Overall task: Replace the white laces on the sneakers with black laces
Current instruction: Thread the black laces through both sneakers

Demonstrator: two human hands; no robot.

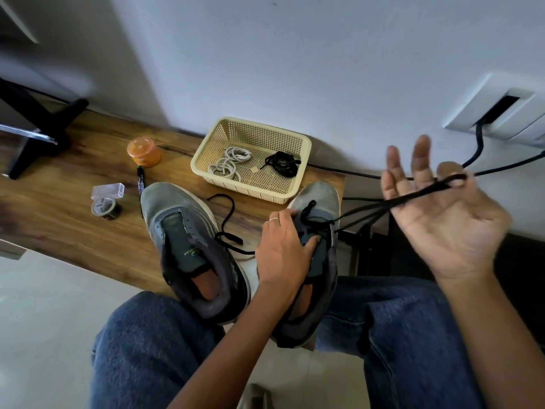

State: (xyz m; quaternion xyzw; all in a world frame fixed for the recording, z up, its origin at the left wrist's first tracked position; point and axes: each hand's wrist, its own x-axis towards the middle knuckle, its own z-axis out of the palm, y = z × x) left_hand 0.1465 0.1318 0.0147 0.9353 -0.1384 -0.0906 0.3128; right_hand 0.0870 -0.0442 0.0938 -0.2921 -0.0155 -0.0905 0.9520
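Two grey sneakers rest across the table's front edge and my lap. The left sneaker has empty eyelets. My left hand grips the right sneaker over its tongue, thumb pressed on the tongue. A black lace is threaded through that shoe's front eyelets, and both strands run taut up to the right. My right hand is raised off the table's right side, pinching those strands near thumb and forefinger with the other fingers spread. A loose black lace end trails on the table between the shoes.
A beige mesh basket behind the shoes holds coiled white laces and a bundled black lace. To the left are an orange jar, a marker, a tape roll and a black monitor stand. Cables hang at the right.
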